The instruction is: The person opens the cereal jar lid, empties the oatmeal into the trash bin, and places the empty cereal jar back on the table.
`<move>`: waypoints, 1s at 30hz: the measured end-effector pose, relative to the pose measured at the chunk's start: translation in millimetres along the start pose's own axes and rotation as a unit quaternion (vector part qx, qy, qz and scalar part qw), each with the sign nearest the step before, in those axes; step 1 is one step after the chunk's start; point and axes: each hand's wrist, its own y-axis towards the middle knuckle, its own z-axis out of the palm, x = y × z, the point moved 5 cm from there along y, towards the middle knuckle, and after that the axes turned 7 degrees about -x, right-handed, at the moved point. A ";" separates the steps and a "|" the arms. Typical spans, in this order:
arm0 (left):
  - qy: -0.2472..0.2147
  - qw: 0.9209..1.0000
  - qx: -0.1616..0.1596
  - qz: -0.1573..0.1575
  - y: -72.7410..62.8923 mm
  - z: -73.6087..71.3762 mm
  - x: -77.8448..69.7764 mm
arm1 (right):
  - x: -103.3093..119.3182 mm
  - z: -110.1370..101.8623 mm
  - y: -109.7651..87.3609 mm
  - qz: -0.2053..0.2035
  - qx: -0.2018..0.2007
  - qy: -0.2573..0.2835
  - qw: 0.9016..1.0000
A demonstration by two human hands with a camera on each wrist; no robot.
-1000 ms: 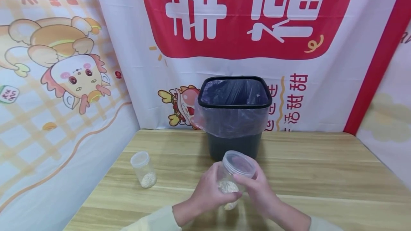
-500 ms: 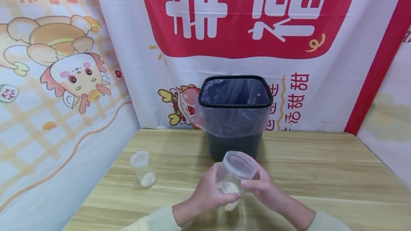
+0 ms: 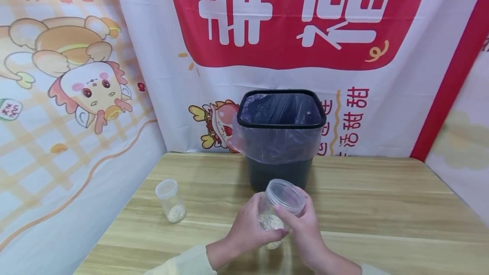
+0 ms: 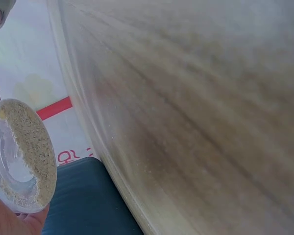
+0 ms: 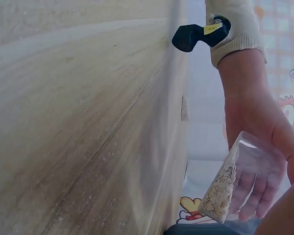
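Observation:
Just in front of the bin, my left hand (image 3: 250,224) grips a clear plastic jar (image 3: 269,220) holding pale flakes. The jar leans, and its flakes have slid to one side in the left wrist view. My right hand (image 3: 305,226) holds the jar's translucent screw lid (image 3: 285,196), with the thumb on the near edge. In the right wrist view, the fingers of the left hand (image 5: 252,117) show through the jar wall (image 5: 250,171). A second lidded jar (image 3: 171,200) with similar flakes stands on the table to the left, apart from both hands.
A dark bin (image 3: 280,173) with a black rim and a clear plastic liner stands behind the hands, near the back of the wood-grain table (image 3: 382,207). Printed cloths (image 3: 153,75) hang behind the table and along its sides.
The right thumb and wrist swung right around the lid, then came back left. The left hand and jar stay nearly in place, and the second jar has not moved.

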 end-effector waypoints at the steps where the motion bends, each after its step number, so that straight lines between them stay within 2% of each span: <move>1: -0.001 1.000 0.001 0.002 -0.1 -0.3 -0.4 | 0.3 -0.2 0.3 0.000 0.004 0.000 1.000; 3: -0.004 1.000 0.003 0.004 -0.2 -0.9 -0.2 | 0.3 -0.8 2.3 -0.002 0.025 0.010 1.000; 6: -0.014 1.000 0.005 0.004 -0.2 -2.3 1.2 | 0.3 -2.5 8.9 -0.013 0.103 0.048 0.993; 8: -0.020 1.000 0.006 0.007 -0.2 -3.1 2.7 | 0.7 -3.9 14.0 -0.021 0.180 0.080 0.980; 11: -0.029 0.999 0.006 0.012 0.0 -3.9 4.0 | 1.3 -6.4 19.1 -0.029 0.284 0.114 0.952; 13: -0.031 0.999 0.007 0.014 -0.3 -3.7 4.2 | 1.1 -7.5 20.8 -0.033 0.327 0.126 0.936; 15: -0.032 0.999 0.007 0.012 -0.9 -3.6 4.0 | 0.2 -8.3 21.6 -0.033 0.344 0.134 0.929; 17: -0.029 0.999 0.005 0.013 -0.8 -3.3 3.2 | -0.5 -9.3 21.3 -0.033 0.337 0.141 0.930; 19: -0.026 1.000 0.001 0.012 -0.6 -3.1 2.6 | -1.3 -9.8 19.5 -0.033 0.306 0.140 0.941; 23: -0.016 1.000 -0.008 0.004 0.0 -3.3 1.4 | 0.3 -8.4 13.2 -0.052 0.182 0.109 0.976; 25: -0.009 1.000 -0.011 -0.002 -0.2 -3.1 0.9 | 1.6 -6.0 9.3 -0.051 0.111 0.082 0.989; 28: 0.002 1.000 -0.013 -0.006 -0.7 -2.1 -0.1 | 2.6 -1.8 3.7 -0.034 0.035 0.038 0.998; 30: 0.009 1.000 -0.014 -0.002 -1.0 -1.2 -1.0 | 2.6 0.0 0.8 -0.020 0.007 0.014 1.000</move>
